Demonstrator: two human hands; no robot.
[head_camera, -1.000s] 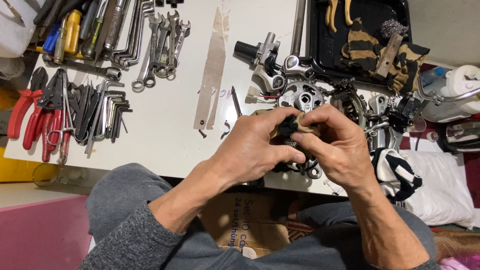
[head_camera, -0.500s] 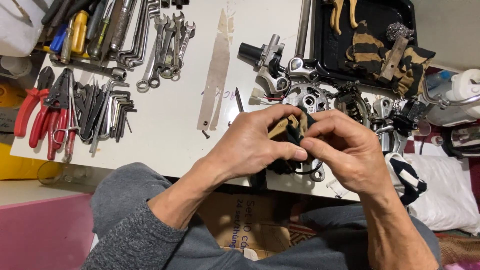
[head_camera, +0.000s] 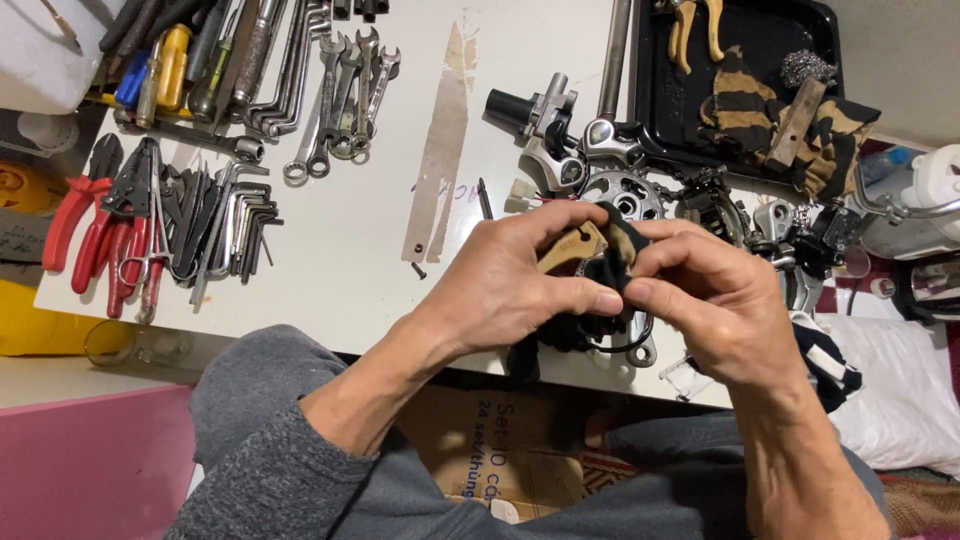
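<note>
Both hands meet over the near edge of the white desk (head_camera: 340, 250). The left hand (head_camera: 510, 280) and the right hand (head_camera: 715, 300) are each closed around one small part (head_camera: 572, 248), tan with black pieces, pinched between thumbs and fingertips; a black rag (head_camera: 610, 268) is bunched around it. What the part is exactly cannot be told, since the fingers cover most of it.

Just behind the hands lies a crowd of metal bicycle parts: a toothed sprocket (head_camera: 620, 192), a silver clamp piece (head_camera: 548, 130) and dark mechanisms (head_camera: 800, 235) to the right, close enough to hem in the hands. A black tray (head_camera: 750, 60) at the far right holds a striped cloth (head_camera: 745, 110) and a steel-wool ball (head_camera: 805, 68).

To the left, well apart, lie spanners (head_camera: 345, 95), hex keys (head_camera: 240, 225), red-handled pliers (head_camera: 85, 225) and screwdrivers (head_camera: 175, 60). A strip of worn tape (head_camera: 440, 150) marks the middle of the desk, with a small screw (head_camera: 418, 270) beside it. A cardboard box (head_camera: 490, 455) sits under the desk between the knees.
</note>
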